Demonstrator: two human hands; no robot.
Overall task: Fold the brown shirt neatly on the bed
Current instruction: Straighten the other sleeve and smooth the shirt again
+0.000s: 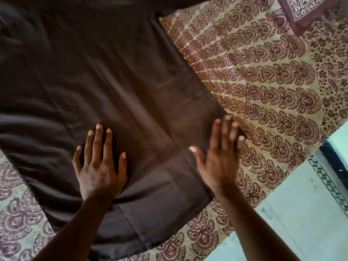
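The brown shirt (105,78) lies spread over the bed, filling the left and middle of the head view, its hem nearest me. My left hand (99,166) rests flat on the cloth near the hem, fingers spread, holding nothing. My right hand (218,157) is open and blurred, over the shirt's right edge, fingers reaching the bedsheet; whether it touches the cloth I cannot tell. Soft wrinkles run across the shirt's left part.
The bed (263,87) wears a cream sheet with maroon paisley print. A maroon patterned pillow (308,10) lies at the top right. The bed's edge runs diagonally at lower right, with pale green floor (293,219) and a dark object (335,162) beyond.
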